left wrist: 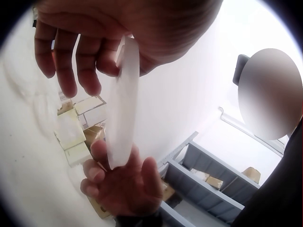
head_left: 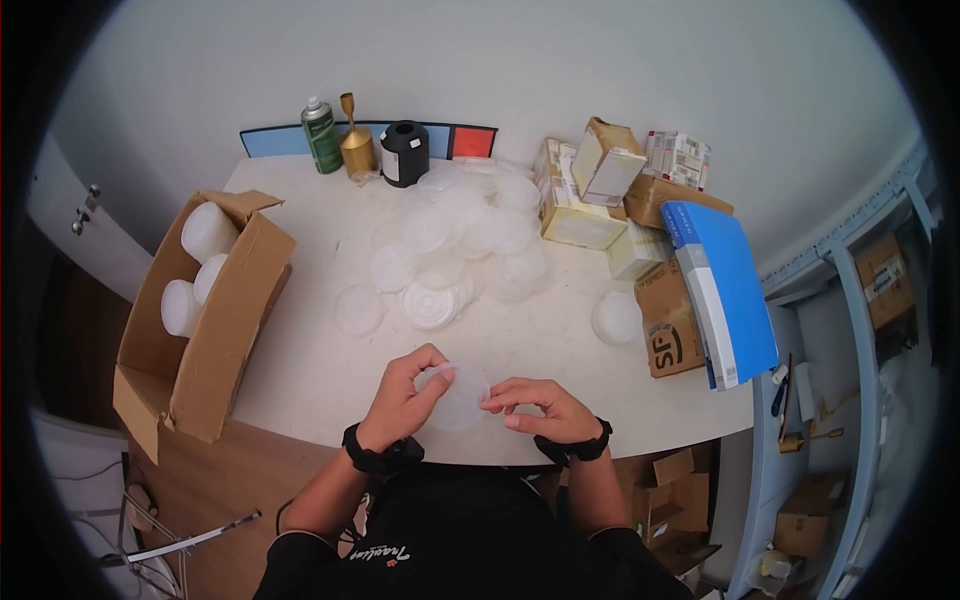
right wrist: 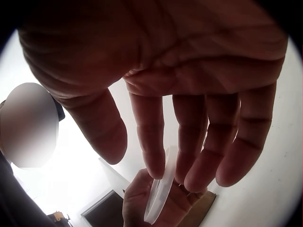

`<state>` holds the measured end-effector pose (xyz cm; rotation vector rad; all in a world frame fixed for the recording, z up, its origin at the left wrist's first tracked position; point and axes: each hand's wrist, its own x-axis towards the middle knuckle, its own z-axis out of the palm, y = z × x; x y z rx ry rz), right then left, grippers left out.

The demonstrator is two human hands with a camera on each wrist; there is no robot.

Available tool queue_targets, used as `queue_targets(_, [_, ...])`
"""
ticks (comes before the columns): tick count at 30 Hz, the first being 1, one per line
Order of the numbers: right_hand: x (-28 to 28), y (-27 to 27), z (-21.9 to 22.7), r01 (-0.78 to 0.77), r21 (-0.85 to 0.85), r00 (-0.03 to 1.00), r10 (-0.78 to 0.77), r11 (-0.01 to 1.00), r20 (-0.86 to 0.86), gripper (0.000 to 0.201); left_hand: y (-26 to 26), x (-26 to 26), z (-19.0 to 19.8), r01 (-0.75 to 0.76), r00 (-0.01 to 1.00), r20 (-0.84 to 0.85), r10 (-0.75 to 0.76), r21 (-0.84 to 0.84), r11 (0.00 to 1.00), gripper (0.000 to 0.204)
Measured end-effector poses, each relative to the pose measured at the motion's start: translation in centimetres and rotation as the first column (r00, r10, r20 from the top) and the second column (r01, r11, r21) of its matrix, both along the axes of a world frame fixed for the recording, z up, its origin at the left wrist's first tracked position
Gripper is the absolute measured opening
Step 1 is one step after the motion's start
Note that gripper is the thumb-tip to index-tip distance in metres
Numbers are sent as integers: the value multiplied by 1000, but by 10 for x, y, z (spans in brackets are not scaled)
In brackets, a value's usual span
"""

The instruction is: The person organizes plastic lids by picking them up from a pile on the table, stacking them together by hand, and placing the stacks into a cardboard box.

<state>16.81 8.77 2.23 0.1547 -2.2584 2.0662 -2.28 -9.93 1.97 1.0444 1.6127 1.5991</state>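
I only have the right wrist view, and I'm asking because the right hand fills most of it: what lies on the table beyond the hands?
Observer: A loose heap of translucent lids covers the middle of the table.

Operator: I can't make out how the left hand holds the round lid. Can you?

Observer: Yes, the left wrist view shows the thumb and index finger pinching its edge.

Operator: And what is off to the left of the heap?

Observer: An open cardboard box with three white containers visible in it.
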Motion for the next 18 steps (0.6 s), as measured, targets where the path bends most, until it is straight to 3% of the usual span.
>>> queue_targets(7, [0, -4, 11, -68, 17, 995, 67, 998, 75, 47, 1, -4, -6, -16, 1000, 1, 16, -11, 1000, 16])
queue_targets(10, [5, 0, -2, 60, -133, 996, -51, 989, 72, 42, 3, -5, -11, -49, 999, 21, 48, 21, 999, 17])
queue_targets(13, [15, 13, -14, 275, -272, 960, -279, 922, 22, 35, 2, -13, -4, -110, 994, 25, 109, 14, 994, 18])
queue_targets(15, [26, 26, -15, 454, -317, 876, -482, 833, -12, 30, 1, -24, -2, -167, 986, 10, 167, -21, 986, 23])
queue_targets(18, [51, 56, -22, 693, -334, 674, -739, 639, -15, 26, -5, -47, -2, -363, 900, -287, 329, -72, 929, 26])
